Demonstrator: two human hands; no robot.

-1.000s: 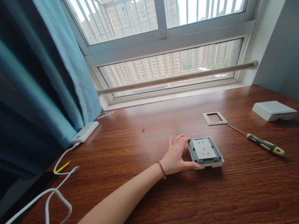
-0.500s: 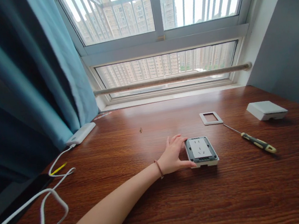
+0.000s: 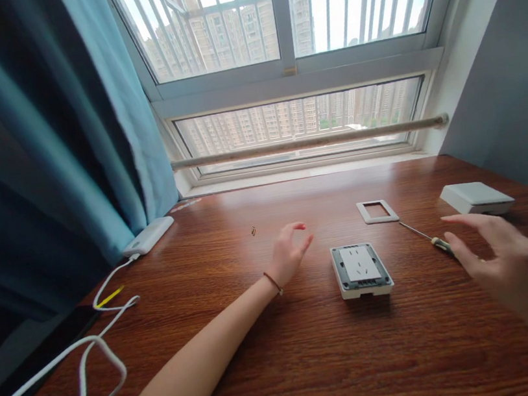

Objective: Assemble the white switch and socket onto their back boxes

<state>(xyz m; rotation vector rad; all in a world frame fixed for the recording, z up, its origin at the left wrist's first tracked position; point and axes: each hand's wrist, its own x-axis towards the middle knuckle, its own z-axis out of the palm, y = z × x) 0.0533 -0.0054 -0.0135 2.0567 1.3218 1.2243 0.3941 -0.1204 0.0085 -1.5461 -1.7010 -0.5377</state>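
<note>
On the table sits a wall socket [image 3: 360, 264] in a white back box, its grey mounting frame bare. To its left, my left hand [image 3: 290, 253] hovers apart from it with thumb and fingers spread and nothing between them. My right hand [image 3: 502, 250] is raised on the right, slightly blurred, fingers and thumb apart and empty. It covers most of the handle of a screwdriver [image 3: 440, 244], whose shaft points to a white square cover frame [image 3: 376, 211]. Small brass-coloured screws [image 3: 253, 231] lie beyond my left hand.
A white box [image 3: 476, 196] stands at the right, by the wall. On the left are a white power strip [image 3: 148, 236] with a looping white cable [image 3: 98, 339], a yellow strip [image 3: 109, 297] and a blue curtain [image 3: 131, 131]. The window [image 3: 297, 82] borders the table's far edge.
My left hand has let go of the socket and drawn back to the left. My right hand has come into view from the right, over the screwdriver handle. The view has shifted slightly.
</note>
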